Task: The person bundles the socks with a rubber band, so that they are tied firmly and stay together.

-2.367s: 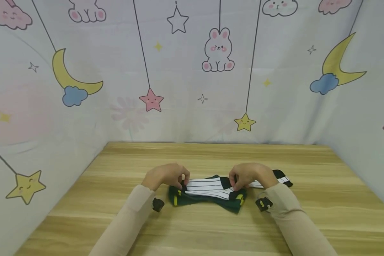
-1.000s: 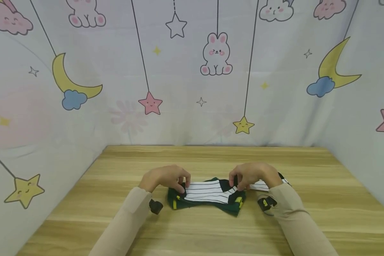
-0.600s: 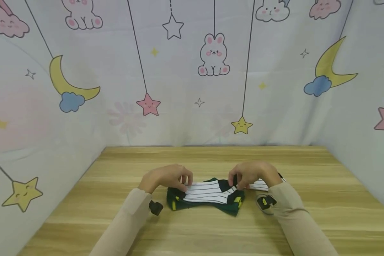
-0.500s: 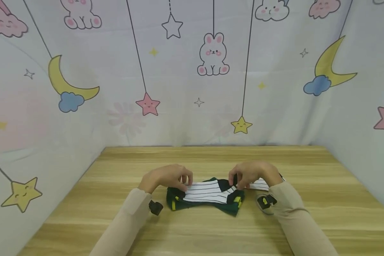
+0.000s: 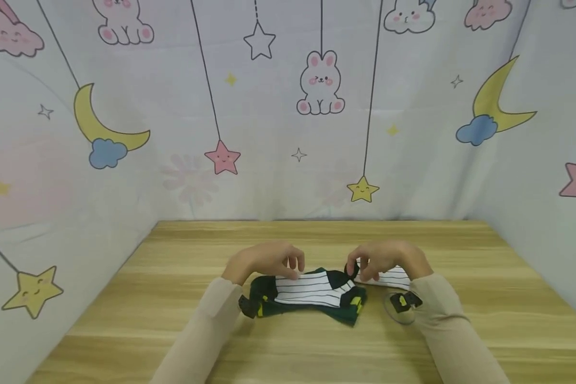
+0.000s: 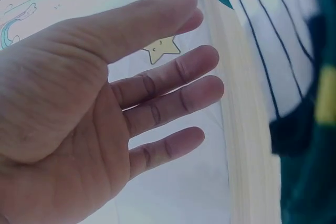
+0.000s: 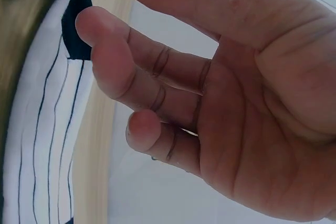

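A white sock (image 5: 304,288) with thin dark stripes and black ends lies flat over dark green socks with yellow marks (image 5: 343,314). Above its far edge hovers my left hand (image 5: 271,260), fingers loosely extended; the left wrist view shows nothing between them. A second striped sock (image 5: 389,277) lies to the right, partly covered by my right hand (image 5: 384,257). The right fingertips hang beside that sock's black end (image 7: 77,22). In the right wrist view, the thumb stands apart from the lower fingers, and its tip is at the frame's top edge.
Everything lies on a wood-grain table (image 5: 307,352). White curtain walls (image 5: 269,181) with printed moons, stars and rabbits enclose its back and sides. A small black wrist camera (image 5: 403,302) hangs at my right cuff, another at my left.
My left hand has let go of the striped sock's black left end and shifted right over its white part. My right fingers have spread and moved slightly right. The socks stay nearly in place.
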Demonstrator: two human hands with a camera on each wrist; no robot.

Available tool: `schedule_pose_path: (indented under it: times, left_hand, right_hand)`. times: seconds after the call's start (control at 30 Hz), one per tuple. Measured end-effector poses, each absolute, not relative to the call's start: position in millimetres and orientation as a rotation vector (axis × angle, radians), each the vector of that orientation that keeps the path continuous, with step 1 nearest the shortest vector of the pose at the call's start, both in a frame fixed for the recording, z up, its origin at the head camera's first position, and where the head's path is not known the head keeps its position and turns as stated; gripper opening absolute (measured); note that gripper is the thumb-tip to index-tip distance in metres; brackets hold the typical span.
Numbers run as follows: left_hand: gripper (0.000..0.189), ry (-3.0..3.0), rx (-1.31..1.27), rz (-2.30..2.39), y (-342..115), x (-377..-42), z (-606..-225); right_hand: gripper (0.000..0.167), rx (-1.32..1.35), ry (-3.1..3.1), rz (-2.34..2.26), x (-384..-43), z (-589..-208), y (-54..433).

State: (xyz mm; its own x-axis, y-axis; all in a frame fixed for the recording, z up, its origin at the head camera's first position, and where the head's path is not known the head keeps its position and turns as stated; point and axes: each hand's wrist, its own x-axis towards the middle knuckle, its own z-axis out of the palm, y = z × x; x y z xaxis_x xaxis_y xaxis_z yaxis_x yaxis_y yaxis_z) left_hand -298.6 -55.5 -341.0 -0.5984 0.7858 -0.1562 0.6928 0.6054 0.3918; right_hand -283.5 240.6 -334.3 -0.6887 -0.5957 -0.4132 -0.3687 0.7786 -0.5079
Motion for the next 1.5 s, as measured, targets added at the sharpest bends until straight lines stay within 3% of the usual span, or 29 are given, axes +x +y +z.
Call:
schedule_pose_path:
  times: [0.67,1.0,1.5]
  left_hand:
    - [0.026,2.486,1.245,0.368,-14,-302,-357]
    - [0.047,2.497,1.270,0.308,-3,-298,-360]
    - [0.059,2.498,1.232,0.270,13,-294,-373]
  right_hand:
    - [0.025,-0.726,2.394,-0.660,-280,-322,272]
    - [0.024,-0.661,2.399,-0.714,-280,-312,293]
    - [0.035,-0.536,2.447,-0.732,-280,-317,324]
